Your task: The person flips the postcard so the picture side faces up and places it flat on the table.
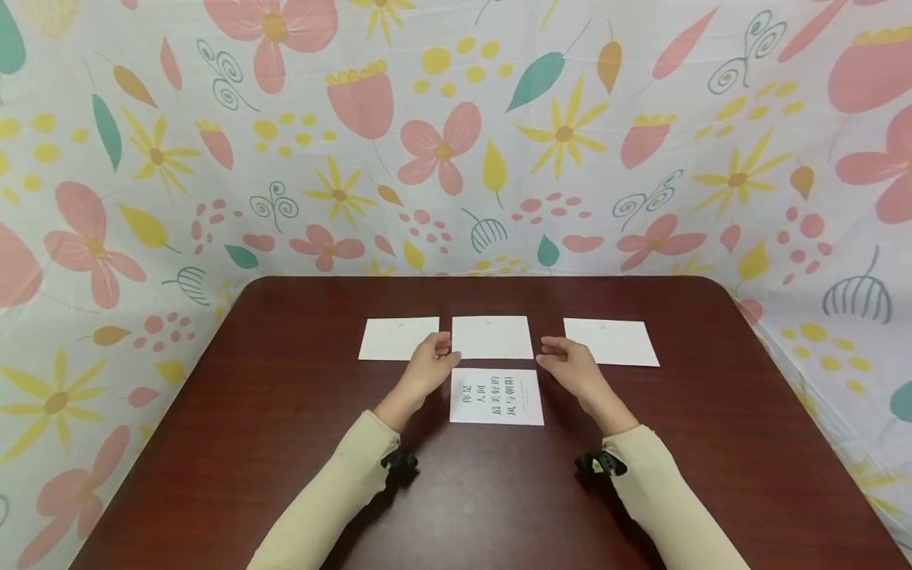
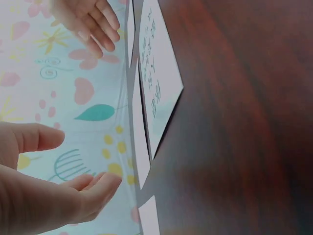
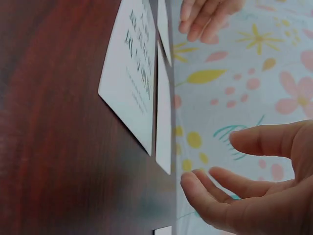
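Note:
In the head view my left hand (image 1: 426,366) hovers at the gap between the left blank card (image 1: 392,336) and the middle blank card (image 1: 492,339). My right hand (image 1: 574,369) is held over the table between the middle card and the right blank card (image 1: 611,342). Nearest me lies a white card with dark Chinese characters (image 1: 496,397), just below the middle one. Both wrist views show the thumb apart from loosely bent fingers, with nothing between them: the left hand (image 2: 58,181) and the right hand (image 3: 259,181) face each other across the printed card.
The dark reddish-brown table (image 1: 484,499) has rounded far corners. Behind it and along both sides hangs a white cloth (image 1: 456,214) printed with flowers and leaves. A black strap device sits on each wrist, below cream sleeves (image 1: 335,483).

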Tool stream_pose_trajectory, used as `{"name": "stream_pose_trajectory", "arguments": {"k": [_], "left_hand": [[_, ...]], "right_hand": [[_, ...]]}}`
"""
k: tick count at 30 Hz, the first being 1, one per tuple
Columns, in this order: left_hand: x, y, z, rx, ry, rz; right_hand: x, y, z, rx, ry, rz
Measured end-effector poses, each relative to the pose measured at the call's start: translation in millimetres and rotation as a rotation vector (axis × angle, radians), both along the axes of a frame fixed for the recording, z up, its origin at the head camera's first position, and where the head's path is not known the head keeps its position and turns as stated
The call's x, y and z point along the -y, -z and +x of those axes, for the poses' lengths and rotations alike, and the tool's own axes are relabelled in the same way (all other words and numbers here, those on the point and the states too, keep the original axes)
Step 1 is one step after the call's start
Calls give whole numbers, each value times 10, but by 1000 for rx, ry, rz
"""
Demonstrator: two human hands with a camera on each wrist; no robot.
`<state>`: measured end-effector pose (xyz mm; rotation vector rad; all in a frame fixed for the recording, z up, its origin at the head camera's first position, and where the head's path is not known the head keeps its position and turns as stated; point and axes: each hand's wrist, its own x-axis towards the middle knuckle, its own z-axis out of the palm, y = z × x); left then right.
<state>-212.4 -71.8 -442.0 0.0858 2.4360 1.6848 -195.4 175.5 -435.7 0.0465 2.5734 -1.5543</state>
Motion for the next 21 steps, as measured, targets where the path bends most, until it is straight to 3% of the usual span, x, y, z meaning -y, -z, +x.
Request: {"name": "stream_pose_trajectory", "arguments": {"k": [8,14,21], "left_hand": [[-100,28,-209,125,-57,82],[-139,35,-286,150,-71,58],[-152,76,-361,177,-102,72]], "right_hand": [[84,88,-245,92,105,-91],[174,102,-306,150,120,-99],[211,113,-322,158,142,-117]]}}
